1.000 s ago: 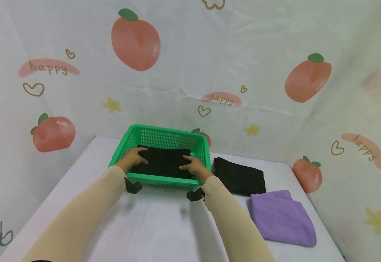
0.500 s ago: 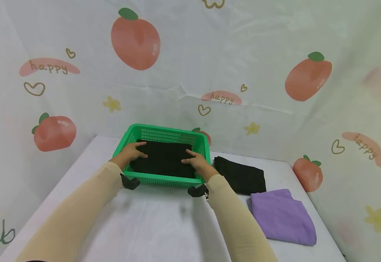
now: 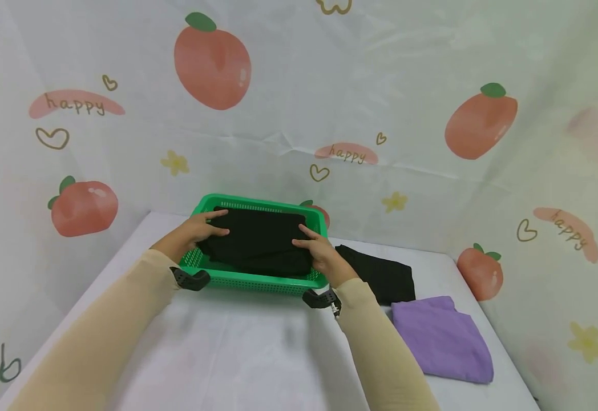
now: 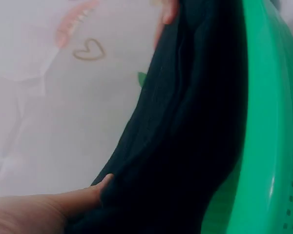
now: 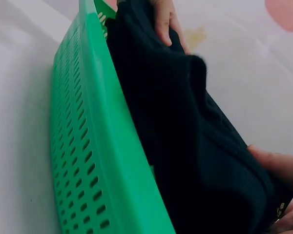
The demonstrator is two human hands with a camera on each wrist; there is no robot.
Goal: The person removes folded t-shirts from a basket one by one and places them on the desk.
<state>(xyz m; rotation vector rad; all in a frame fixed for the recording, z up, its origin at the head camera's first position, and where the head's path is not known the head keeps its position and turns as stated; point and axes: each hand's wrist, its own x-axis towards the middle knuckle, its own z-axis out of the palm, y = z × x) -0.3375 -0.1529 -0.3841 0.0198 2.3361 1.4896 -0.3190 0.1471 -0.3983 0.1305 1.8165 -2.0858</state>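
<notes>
A folded black cloth (image 3: 260, 240), which looks like a garment, is held between both hands at the mouth of a green plastic basket (image 3: 258, 280). My left hand (image 3: 192, 230) grips its left side, thumb on the near face, the other fingers largely hidden. On the opposite side my right hand (image 3: 326, 254) grips the cloth the same way. In the left wrist view the black cloth (image 4: 200, 97) stands above the green rim (image 4: 256, 146). Seen from the right wrist, the cloth (image 5: 195, 146) sags in folds, with a small yellow-marked patch near the right fingers (image 5: 278, 163).
To the right of the basket lies another folded black cloth (image 3: 381, 275), partly behind the right arm. A folded purple cloth (image 3: 443, 339) is nearer the front. White sheeting covers the table (image 3: 237, 354), and a printed curtain (image 3: 278, 85) hangs behind.
Both hands have raised the black cloth from inside the basket toward its rim. They have moved slightly apart. The other two cloths have stayed in place.
</notes>
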